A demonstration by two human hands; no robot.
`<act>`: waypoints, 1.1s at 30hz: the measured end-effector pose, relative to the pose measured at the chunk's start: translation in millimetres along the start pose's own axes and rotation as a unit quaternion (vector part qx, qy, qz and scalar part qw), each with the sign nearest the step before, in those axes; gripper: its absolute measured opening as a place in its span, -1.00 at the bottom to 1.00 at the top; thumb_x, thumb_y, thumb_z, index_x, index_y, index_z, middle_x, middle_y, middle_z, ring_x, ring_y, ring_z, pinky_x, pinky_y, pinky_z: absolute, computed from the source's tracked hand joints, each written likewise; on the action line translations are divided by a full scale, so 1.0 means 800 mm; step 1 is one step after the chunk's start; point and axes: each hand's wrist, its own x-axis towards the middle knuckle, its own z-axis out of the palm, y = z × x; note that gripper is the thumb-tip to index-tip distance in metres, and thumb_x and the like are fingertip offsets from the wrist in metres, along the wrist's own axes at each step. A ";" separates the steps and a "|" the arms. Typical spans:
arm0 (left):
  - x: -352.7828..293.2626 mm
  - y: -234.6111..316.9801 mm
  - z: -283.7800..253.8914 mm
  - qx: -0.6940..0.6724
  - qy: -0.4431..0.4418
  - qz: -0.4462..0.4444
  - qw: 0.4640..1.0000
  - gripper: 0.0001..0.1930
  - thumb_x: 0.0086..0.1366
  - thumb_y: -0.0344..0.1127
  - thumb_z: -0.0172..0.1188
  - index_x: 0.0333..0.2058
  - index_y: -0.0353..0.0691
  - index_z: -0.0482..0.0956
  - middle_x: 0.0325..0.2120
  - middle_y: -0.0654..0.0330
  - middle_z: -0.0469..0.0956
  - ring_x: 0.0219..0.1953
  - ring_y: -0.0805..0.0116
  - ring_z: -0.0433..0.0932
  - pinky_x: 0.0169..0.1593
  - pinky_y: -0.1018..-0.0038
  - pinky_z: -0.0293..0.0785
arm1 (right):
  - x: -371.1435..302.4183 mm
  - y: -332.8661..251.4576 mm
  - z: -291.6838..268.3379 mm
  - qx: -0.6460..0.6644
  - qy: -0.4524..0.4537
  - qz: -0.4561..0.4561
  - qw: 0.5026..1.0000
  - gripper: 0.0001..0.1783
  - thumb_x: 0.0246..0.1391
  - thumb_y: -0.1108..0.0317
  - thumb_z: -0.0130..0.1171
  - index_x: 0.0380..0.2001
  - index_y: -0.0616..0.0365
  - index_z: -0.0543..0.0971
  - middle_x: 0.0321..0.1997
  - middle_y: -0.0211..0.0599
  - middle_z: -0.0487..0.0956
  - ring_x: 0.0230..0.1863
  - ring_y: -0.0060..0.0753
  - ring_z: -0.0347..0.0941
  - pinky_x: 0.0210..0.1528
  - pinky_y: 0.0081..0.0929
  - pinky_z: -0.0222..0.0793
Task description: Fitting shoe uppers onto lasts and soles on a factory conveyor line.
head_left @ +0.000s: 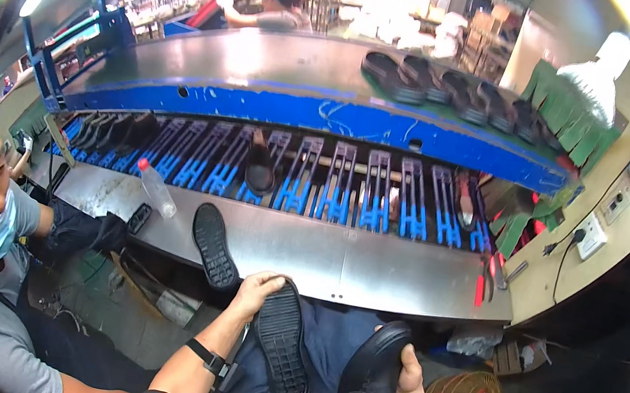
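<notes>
My left hand (257, 293) grips a black rubber shoe sole (282, 345) by its upper end, its ridged tread facing up over my lap. In my right hand (411, 371) is a black shoe (369, 372), tilted, with a greenish patch at its lower end; the thumb lies on its side and most fingers are hidden behind it. The sole and the shoe are apart. Another black sole (215, 246) lies tread up across the front edge of the metal ledge (386, 268), just beyond my left hand.
Behind the ledge runs a rack of blue prongs (336, 192) carrying a dark shoe (260, 166). More shoes (465, 97) line the upper shelf. A clear bottle (156, 188) and pliers (484, 279) lie on the ledge. A masked co-worker (7, 295) sits close at left.
</notes>
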 end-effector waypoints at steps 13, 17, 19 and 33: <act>-0.133 0.115 -0.005 -0.192 -0.148 0.032 0.970 -0.13 0.50 0.29 -0.46 0.21 -0.54 0.33 0.09 -0.19 0.50 0.21 -0.15 0.44 0.27 0.04 0.40 | -0.013 0.054 0.004 0.091 0.017 0.123 0.988 -0.27 0.26 -0.12 -0.01 0.19 0.35 0.43 0.13 -0.03 0.58 0.08 -0.17 0.57 0.15 -0.20 0.49; -0.127 0.123 0.020 -0.131 -0.181 0.115 0.968 -0.25 0.51 0.21 -0.28 0.11 -0.50 0.47 0.03 -0.17 0.56 0.10 0.07 0.56 0.21 0.23 0.47 | -0.004 0.014 0.043 0.045 -0.086 0.140 0.985 -0.13 0.23 -0.28 0.02 0.20 0.40 0.41 0.15 -0.01 0.56 0.10 -0.17 0.56 0.18 -0.21 0.47; -0.127 0.121 0.038 -0.138 -0.196 0.119 0.964 -0.26 0.51 0.19 -0.28 0.10 -0.50 0.48 0.03 -0.16 0.56 0.09 0.09 0.56 0.21 0.23 0.45 | -0.001 0.022 0.044 0.005 -0.131 0.219 0.967 0.03 0.18 -0.45 -0.03 0.20 0.45 0.39 0.14 -0.05 0.56 0.10 -0.25 0.54 0.18 -0.28 0.45; -0.172 0.145 0.084 0.029 -0.217 0.133 0.967 -0.45 0.44 -0.14 -0.25 0.07 -0.53 0.51 0.07 -0.20 0.55 0.16 0.03 0.52 0.29 0.29 0.33 | -0.009 0.022 0.119 -0.294 -0.232 0.082 0.923 0.03 0.25 -0.45 -0.31 0.19 0.44 0.42 -0.10 -0.03 0.66 -0.04 -0.23 0.62 0.02 -0.37 0.47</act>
